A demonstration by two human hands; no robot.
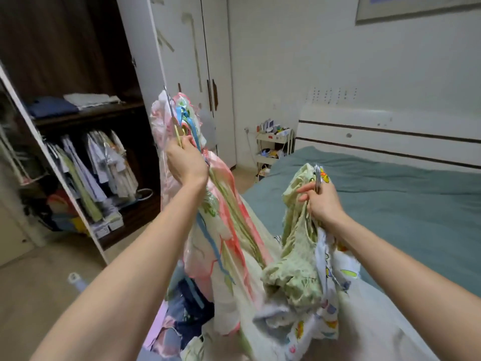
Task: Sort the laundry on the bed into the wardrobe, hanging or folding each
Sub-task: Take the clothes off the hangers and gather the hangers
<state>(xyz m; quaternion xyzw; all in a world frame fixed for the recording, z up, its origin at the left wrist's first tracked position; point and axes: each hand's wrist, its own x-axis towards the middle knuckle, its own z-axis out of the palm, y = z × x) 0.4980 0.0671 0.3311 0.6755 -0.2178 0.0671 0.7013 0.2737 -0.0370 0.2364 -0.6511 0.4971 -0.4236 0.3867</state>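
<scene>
My left hand (186, 162): fingers curled round a bunch of hangers (182, 123) carrying pink and green garments (223, 217), raised beside the open wardrobe (86, 157). My right hand (324, 204): gripping a metal hanger hook (317, 175) with a green garment (296, 256) and printed white cloth (330, 316), above the bed (403, 204). More laundry (187, 308) heaped below.

Two hands (186, 160), two hanger bundles (182, 121), one bed (390, 204).
</scene>
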